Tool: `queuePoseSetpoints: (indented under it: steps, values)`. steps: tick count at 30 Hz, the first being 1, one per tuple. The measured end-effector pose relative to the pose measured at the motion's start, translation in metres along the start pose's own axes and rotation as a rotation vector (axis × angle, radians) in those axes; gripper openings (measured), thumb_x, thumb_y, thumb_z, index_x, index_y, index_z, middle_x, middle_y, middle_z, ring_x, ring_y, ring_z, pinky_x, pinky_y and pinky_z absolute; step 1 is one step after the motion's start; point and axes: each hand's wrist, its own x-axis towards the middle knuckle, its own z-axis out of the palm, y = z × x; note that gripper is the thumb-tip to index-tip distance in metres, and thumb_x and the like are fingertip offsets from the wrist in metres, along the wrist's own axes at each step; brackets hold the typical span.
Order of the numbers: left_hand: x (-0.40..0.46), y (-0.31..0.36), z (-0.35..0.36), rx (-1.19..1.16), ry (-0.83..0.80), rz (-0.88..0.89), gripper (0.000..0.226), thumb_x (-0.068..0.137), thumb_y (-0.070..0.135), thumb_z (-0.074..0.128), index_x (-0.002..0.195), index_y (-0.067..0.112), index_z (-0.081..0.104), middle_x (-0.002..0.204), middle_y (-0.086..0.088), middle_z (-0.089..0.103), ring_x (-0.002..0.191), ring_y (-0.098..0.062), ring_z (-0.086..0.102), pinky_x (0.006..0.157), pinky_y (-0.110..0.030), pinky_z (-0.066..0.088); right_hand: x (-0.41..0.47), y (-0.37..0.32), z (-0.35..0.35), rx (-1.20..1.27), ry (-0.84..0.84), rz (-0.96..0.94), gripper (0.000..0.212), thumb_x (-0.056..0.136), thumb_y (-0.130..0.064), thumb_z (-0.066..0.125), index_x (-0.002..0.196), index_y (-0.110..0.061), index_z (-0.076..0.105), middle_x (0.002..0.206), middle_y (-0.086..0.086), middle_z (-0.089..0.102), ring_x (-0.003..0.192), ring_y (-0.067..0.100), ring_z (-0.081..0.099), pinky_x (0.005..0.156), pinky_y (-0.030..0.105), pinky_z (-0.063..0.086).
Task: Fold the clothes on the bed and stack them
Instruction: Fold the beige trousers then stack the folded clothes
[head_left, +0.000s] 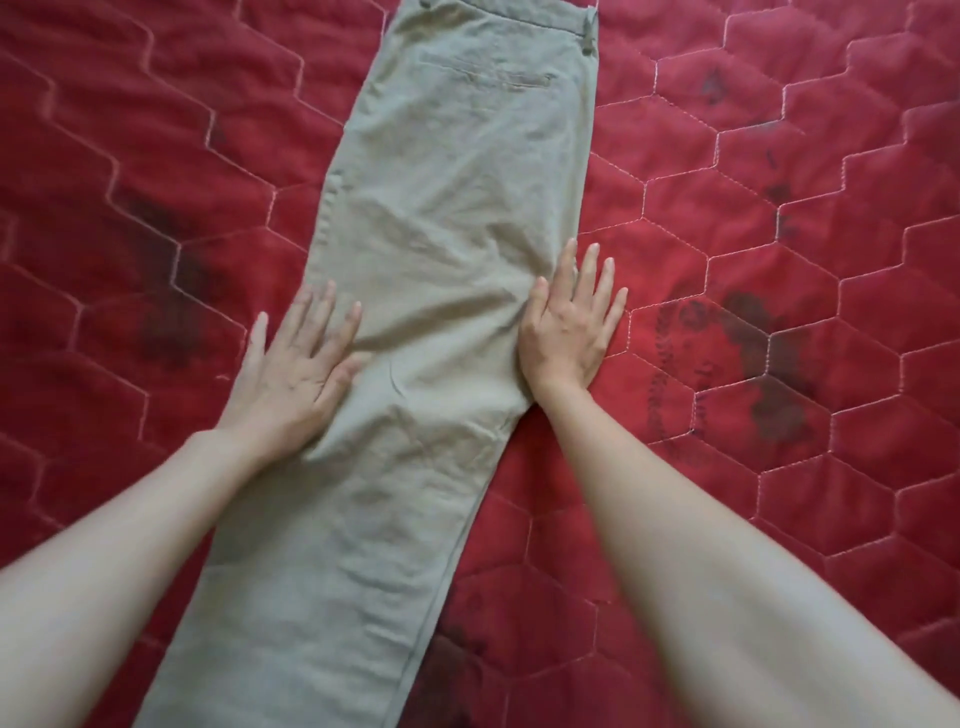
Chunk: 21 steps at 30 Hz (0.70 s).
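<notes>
Hands (431, 353) flat on trousers' (447, 208) edges

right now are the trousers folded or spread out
Folded once lengthwise: trousers lie leg on leg, one back pocket showing. Not folded crosswise yet.

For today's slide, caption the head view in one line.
Both hands, left hand and right hand, press flat on khaki trousers laid lengthwise on a red quilted bedspread.

Bare red quilted bed (156, 156) lies open on both sides of the khaki trousers (441, 208); nothing stands there, and only the flat trousers fill the middle strip.
</notes>
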Motion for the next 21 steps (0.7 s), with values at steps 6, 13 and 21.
queuePoseSetpoints:
  steps: [6, 13, 21]
  values:
    - [-0.141, 0.001, 0.045, -0.341, 0.045, -0.319, 0.064, 0.102, 0.038, 0.031, 0.154, 0.016, 0.000, 0.162, 0.000, -0.002, 0.149, -0.015, -0.002, 0.120, -0.038, 0.003, -0.095, 0.011, -0.009, 0.185, -0.113, -0.053, 0.065, 0.102, -0.034, 0.033, 0.153, -0.007, 0.003, 0.162, 0.010, 0.002, 0.149, 0.019, 0.002, 0.121, 0.036, 0.000]
    - [-0.229, 0.016, 0.061, -0.596, 0.313, -0.532, 0.047, 0.092, 0.011, 0.060, 0.137, 0.008, 0.049, 0.135, -0.013, 0.053, 0.123, -0.028, 0.048, 0.106, -0.036, 0.033, -0.309, 0.010, -0.016, 0.293, -0.220, -0.060, 0.058, 0.097, -0.017, 0.053, 0.147, 0.000, 0.030, 0.158, 0.011, 0.020, 0.147, 0.021, 0.017, 0.121, 0.033, 0.011]
    - [-0.243, -0.022, 0.051, -0.783, 0.215, -0.621, 0.014, 0.089, 0.025, 0.066, 0.098, 0.015, 0.068, 0.100, -0.005, 0.067, 0.094, -0.021, 0.060, 0.083, -0.026, 0.039, -0.398, -0.023, -0.018, 0.509, -0.183, 0.364, 0.017, 0.090, -0.027, 0.063, 0.093, -0.010, 0.065, 0.122, -0.002, 0.047, 0.110, 0.018, 0.049, 0.090, 0.022, 0.035]
